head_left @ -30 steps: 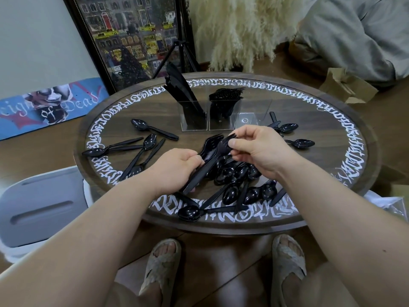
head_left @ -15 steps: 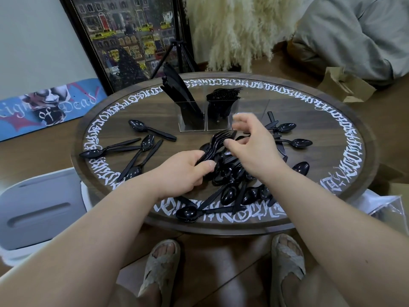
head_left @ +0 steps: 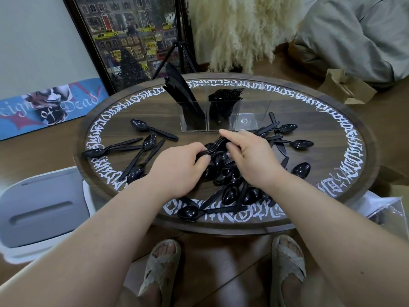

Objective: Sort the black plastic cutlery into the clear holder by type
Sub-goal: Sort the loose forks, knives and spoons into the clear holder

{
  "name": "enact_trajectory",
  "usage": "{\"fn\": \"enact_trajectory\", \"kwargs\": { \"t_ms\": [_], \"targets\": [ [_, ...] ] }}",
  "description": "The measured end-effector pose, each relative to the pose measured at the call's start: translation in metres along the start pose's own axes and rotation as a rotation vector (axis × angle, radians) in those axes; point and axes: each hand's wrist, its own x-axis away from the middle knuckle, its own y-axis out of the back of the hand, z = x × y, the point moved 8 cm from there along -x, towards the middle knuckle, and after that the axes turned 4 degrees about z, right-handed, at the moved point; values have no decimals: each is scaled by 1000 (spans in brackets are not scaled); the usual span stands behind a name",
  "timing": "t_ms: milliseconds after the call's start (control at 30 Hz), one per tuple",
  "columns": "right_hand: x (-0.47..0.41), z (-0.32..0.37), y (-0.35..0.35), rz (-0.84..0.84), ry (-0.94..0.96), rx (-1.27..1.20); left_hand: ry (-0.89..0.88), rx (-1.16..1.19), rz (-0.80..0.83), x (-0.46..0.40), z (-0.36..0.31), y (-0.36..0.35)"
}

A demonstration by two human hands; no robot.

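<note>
Black plastic forks [head_left: 215, 146], stacked bundle, frame centre: left hand [head_left: 180, 168] grips handles, right hand [head_left: 251, 157] pinches tine end. Clear holder [head_left: 223, 115], 3 compartments, upper centre of table [head_left: 332, 138]: knives left, forks mid, right empty. Loose spoons approx. 4 left, 3 right.

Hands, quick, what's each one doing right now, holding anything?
Left hand: closed around a bundle of black forks.
Right hand: fingers curled on the same bundle's top end.
</note>
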Motion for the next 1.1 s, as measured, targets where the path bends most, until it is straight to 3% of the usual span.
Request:
{"fn": "enact_trajectory", "kwargs": {
  "t_ms": [133, 300, 533, 667, 833, 933, 1100],
  "targets": [
    [0, 5, 5, -14, 35, 16, -60, -27, -43, 2, -2, 5],
    [4, 8, 13, -92, 27, -5, -50, -86, 121, -1, 2, -11],
    [14, -3, 27, -132, -229, -686, -116, 57, 65, -2, -13, 0],
    [24, 7, 39, -222, -233, -868, -117, 16, -133, 0, -20, 13],
    [23, 15, 109, -518, -104, -467, -68, 15, -341, -10, -17, 46],
    [6, 26, 133, -631, 25, -201, -56, -34, -298, -26, -15, 52],
    [-51, 57, 123, -600, 280, 216, -128, -116, -200, -63, -22, 54]
  ]
}}
